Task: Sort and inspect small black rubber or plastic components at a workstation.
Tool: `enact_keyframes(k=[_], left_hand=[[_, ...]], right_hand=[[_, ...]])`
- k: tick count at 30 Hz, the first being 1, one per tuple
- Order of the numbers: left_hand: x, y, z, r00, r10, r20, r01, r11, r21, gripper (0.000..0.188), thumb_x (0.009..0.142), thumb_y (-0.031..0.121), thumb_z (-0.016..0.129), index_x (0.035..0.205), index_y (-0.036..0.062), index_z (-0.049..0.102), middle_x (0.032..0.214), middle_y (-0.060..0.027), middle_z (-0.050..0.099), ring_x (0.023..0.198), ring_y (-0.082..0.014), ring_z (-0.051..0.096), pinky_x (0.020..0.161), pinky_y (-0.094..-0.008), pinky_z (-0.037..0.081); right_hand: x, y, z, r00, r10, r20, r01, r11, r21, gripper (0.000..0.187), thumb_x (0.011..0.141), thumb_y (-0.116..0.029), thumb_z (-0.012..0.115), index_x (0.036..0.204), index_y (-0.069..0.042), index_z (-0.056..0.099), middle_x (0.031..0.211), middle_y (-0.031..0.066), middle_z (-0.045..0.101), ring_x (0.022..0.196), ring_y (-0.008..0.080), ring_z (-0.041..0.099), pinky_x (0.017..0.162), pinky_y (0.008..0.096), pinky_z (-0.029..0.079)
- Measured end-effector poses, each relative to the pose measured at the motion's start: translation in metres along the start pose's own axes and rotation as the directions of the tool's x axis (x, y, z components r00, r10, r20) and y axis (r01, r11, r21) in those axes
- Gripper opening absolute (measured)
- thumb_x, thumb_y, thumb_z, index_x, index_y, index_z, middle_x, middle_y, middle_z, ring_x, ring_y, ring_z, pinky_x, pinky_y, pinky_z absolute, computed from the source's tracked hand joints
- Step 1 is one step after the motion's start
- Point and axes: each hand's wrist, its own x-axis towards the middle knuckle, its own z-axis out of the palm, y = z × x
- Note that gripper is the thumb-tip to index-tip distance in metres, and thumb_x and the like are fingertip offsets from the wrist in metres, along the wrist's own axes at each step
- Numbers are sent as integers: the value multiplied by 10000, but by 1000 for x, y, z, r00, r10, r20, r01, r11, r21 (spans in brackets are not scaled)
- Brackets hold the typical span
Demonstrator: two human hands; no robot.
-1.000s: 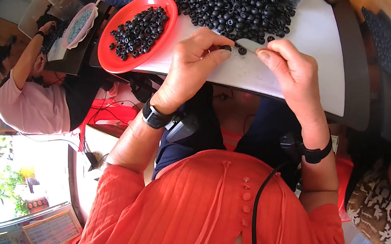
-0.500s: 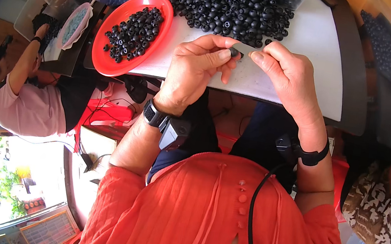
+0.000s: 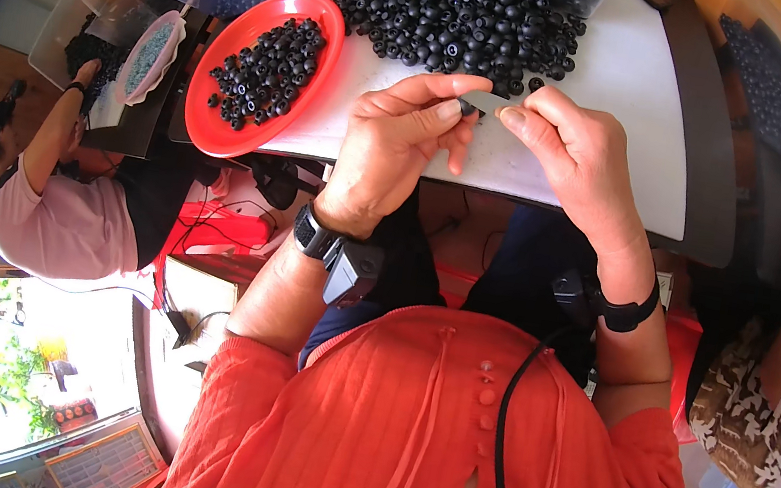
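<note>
At upper centre of the frame, just below the bead pile (image 3: pixel 464 23), I'm seeing the left hand (image 3: pixel 391 130) pinching a black bead (image 3: pixel 472 110), the right hand (image 3: pixel 578 153) pinching a thin grey strip (image 3: pixel 488 101) beside it; I'd be bracing the bead firmly, guiding the strip lightly.

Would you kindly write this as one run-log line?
left hand: pinching small black piece; right hand: pinching thin strip; red plate: black pieces inside; black pile: beyond hands
</note>
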Motion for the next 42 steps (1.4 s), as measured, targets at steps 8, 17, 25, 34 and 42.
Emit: enact_keyframes(k=[8,17,25,34,42], left_hand=[[-1,-5,-4,999,2,35,0,999,-42,254,1044,-10,539,1245,-74,680,1028,-147,703,829,-190,664,693,-321,557],[0,-1,-4,999,-24,37,26,997,-75,274,1052,7,531,1277,-91,652,982,-151,689,816,-199,653,705,-326,552],[-3,-1,0,1000,-22,10,23,999,-47,275,1057,11,524,1277,-94,649,977,-150,688,836,-200,654,695,-327,554],[-3,2,-4,999,-18,-31,17,999,-51,238,1046,15,536,1221,-84,662,969,-136,689,769,-208,653,674,-324,541],[-8,59,-38,830,536,-156,-317,683,658,224,934,-48,647,1126,-5,755,937,-27,674,686,-83,601,585,-238,511]], right_hand=[[-2,-1,1,999,3,34,-3,1000,-25,313,992,-323,705,805,-82,636,549,90,516,490,276,536,498,397,407],[-1,1,0,999,30,-16,-29,997,77,281,989,-274,713,807,-71,642,573,96,547,502,281,551,504,395,417],[-4,-1,2,1000,17,-16,-16,1000,22,282,993,-273,705,807,-68,650,575,97,555,506,281,560,502,394,415],[-4,-7,5,1000,-14,20,14,1000,25,233,974,-224,728,828,-57,656,593,109,558,500,260,531,509,381,412],[-10,2,-10,994,90,-68,-67,954,291,187,1026,-150,683,956,22,706,674,-22,533,608,49,458,552,238,365]])
